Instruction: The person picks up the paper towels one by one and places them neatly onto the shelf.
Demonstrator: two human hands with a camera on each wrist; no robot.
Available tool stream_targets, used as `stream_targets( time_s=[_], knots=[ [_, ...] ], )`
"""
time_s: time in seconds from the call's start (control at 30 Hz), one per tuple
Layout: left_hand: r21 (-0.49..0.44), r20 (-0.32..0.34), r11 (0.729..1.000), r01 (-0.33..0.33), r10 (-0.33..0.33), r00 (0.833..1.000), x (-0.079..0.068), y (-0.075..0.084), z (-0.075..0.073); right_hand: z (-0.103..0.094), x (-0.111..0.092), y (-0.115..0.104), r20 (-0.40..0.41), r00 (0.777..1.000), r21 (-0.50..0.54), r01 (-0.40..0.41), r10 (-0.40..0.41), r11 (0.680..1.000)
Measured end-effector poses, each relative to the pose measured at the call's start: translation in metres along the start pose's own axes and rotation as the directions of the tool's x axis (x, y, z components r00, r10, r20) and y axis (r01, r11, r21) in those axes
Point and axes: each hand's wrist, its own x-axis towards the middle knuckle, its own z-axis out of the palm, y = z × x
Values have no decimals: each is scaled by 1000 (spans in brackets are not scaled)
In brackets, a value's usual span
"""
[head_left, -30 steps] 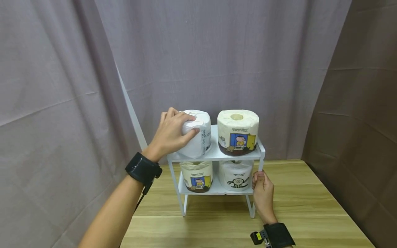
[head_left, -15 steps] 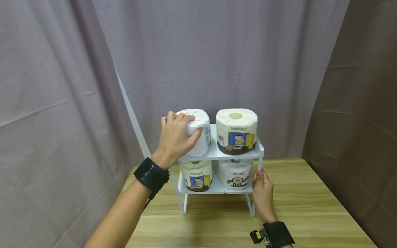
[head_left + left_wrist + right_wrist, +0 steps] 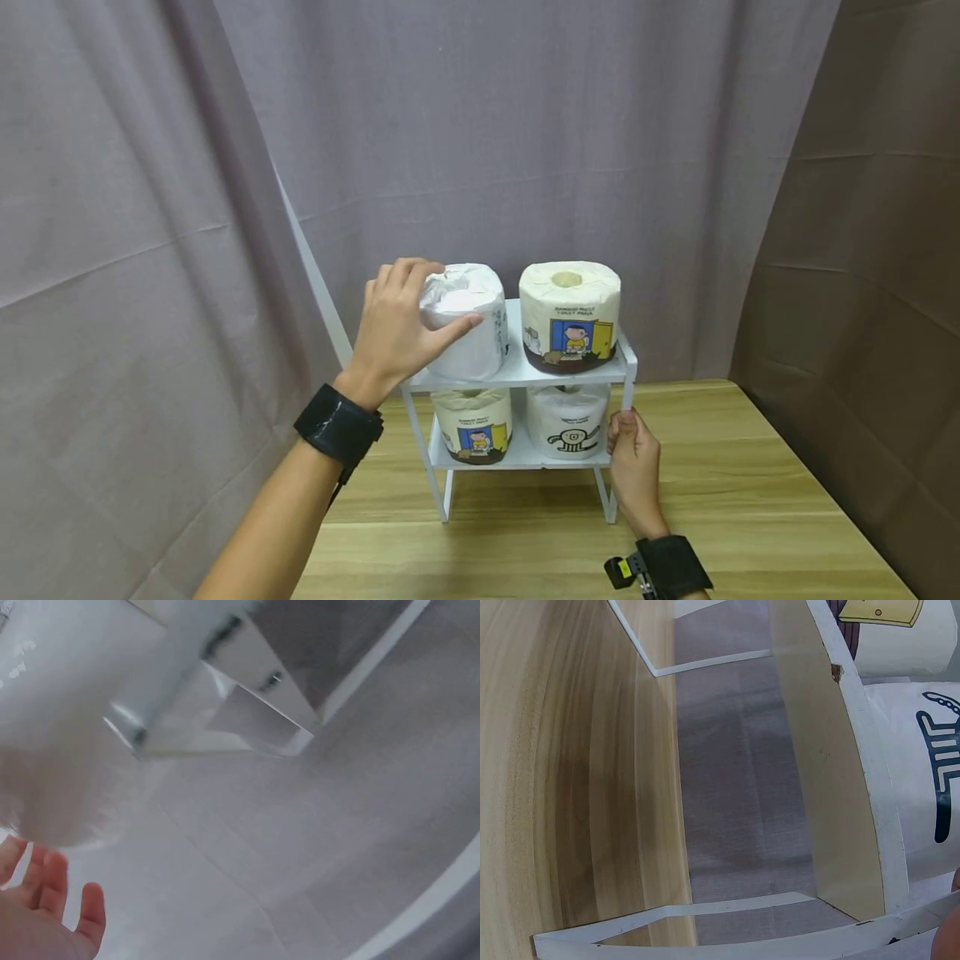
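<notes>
My left hand is beside the white-wrapped toilet paper roll on the upper left of a white two-tier rack. Its thumb extends in front of the roll, and the fingers are spread by its top left edge. In the left wrist view the fingertips look apart from the blurred roll. My right hand grips the rack's right front post. Only a sliver of that hand shows in the right wrist view, near the rack's leg.
A cream cartoon-printed roll stands on the upper right. Below are another cream roll and a white roll with a striped figure. The rack stands on a wooden table, with grey curtains behind and a brown one right.
My left hand has gone from fingers over the white roll's top to a wider spread at its left, uncovering the top. The right hand keeps its grip on the post.
</notes>
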Motion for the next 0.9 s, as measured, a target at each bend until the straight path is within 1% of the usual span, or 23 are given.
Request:
stream_targets(
  time_s=[0.07,0.13,0.2,0.23,0.3,0.4,0.5,0.6,0.73,0.9],
  knots=[
    [-26,29,1000,3,-2,1000,0,-7,-1,0,0,0,-9,1000,-18,-17,16,1000],
    [-86,64,996,-3,8,998,0,-13,0,0,0,0,-12,1000,-32,-24,24,999],
    [-154,92,988,-20,34,995,-1,-17,1,0,0,0,-12,1000,-37,-25,25,999],
    [-182,105,983,-29,49,993,-1,-20,2,-1,0,4,-11,1000,-39,-23,23,999],
    [-230,118,972,-51,80,990,-2,-23,2,-2,0,4,-4,1000,-27,-11,11,1000],
    [-246,137,965,-96,132,982,-2,-28,1,-2,1,3,2,1000,-16,1,0,1000],
    [-244,165,960,-137,180,970,-2,-33,0,-1,1,3,3,1000,-18,9,-9,1000],
    [-240,192,957,-163,211,958,-1,-39,-2,-1,1,3,0,1000,-21,15,-15,1000],
    [-246,219,953,-178,234,947,1,-47,-3,-1,2,3,6,1000,-23,15,-15,1000],
    [-317,251,934,-164,249,935,3,-55,-1,0,0,4,-1,1000,-35,4,-4,999]
  ],
)
